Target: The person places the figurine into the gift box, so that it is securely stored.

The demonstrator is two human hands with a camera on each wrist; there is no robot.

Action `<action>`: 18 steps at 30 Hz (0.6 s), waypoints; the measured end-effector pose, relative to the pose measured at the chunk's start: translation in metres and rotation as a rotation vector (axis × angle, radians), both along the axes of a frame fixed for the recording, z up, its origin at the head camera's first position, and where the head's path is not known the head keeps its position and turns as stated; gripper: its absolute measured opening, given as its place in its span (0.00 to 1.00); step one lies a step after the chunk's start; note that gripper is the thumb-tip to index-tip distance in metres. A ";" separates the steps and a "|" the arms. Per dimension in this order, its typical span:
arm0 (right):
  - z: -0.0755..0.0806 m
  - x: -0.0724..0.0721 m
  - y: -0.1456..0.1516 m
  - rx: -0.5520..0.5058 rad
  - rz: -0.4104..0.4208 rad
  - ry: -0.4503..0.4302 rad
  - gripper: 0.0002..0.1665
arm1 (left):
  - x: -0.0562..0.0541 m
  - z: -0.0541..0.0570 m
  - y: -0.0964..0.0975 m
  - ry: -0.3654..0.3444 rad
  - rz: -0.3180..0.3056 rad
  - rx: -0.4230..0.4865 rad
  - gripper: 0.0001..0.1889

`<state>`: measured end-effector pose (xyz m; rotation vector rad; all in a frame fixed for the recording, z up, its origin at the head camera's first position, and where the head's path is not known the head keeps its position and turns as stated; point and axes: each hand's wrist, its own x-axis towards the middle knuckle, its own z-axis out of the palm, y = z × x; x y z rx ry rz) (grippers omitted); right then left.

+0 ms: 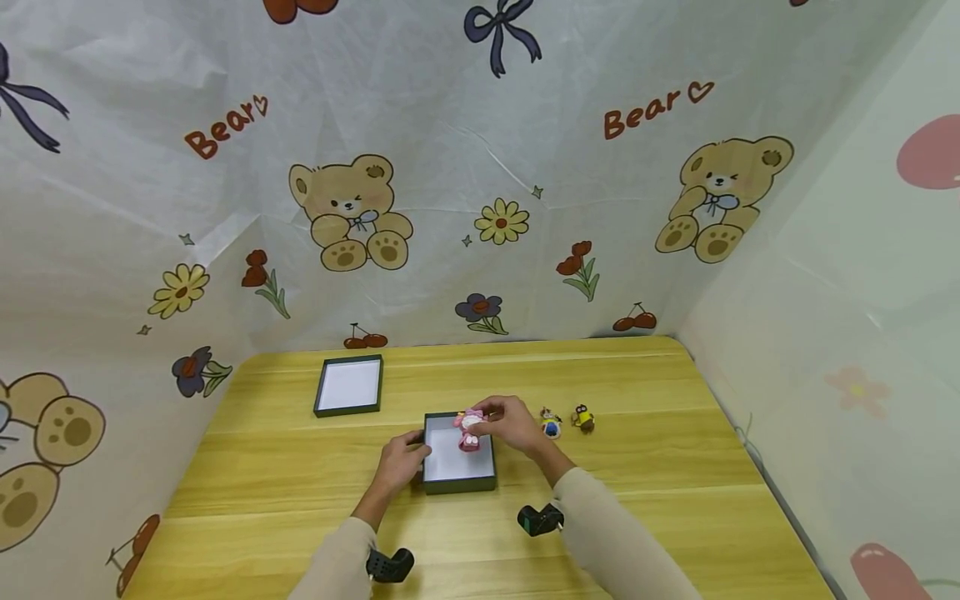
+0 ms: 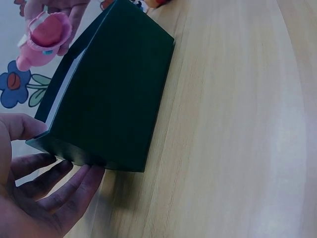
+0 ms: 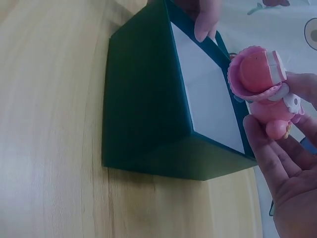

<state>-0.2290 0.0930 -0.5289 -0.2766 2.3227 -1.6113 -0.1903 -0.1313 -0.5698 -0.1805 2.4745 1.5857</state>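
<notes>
A dark green open box (image 1: 460, 485) with a white inside stands on the table in front of the person. My left hand (image 1: 402, 461) grips its left side, the thumb over the rim and the fingers against the outer wall, as the left wrist view shows. Above the box, my right hand (image 1: 512, 425) pinches a pink toy figurine (image 3: 271, 106) between thumb and fingers. The figurine has a frilled pink skirt and white patches. In the head view it overlaps the white floor of the box.
A shallow green-edged box lid (image 1: 349, 385) lies inside up at the back left. Right of the box, two small figurines sit on the wooden table (image 1: 637, 517): a white-and-blue one (image 1: 551, 425) and a yellow-and-brown one (image 1: 582, 418). A printed cloth (image 1: 435, 125) hangs behind the table.
</notes>
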 end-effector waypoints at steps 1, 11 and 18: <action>0.000 0.000 -0.001 0.001 0.004 0.002 0.20 | 0.000 0.000 0.000 -0.002 0.000 -0.001 0.25; -0.001 0.001 -0.014 0.022 0.021 0.017 0.20 | 0.000 0.003 0.000 -0.002 0.006 -0.017 0.25; -0.003 0.003 -0.025 0.056 0.033 0.039 0.19 | 0.000 0.004 0.000 -0.005 0.005 -0.026 0.25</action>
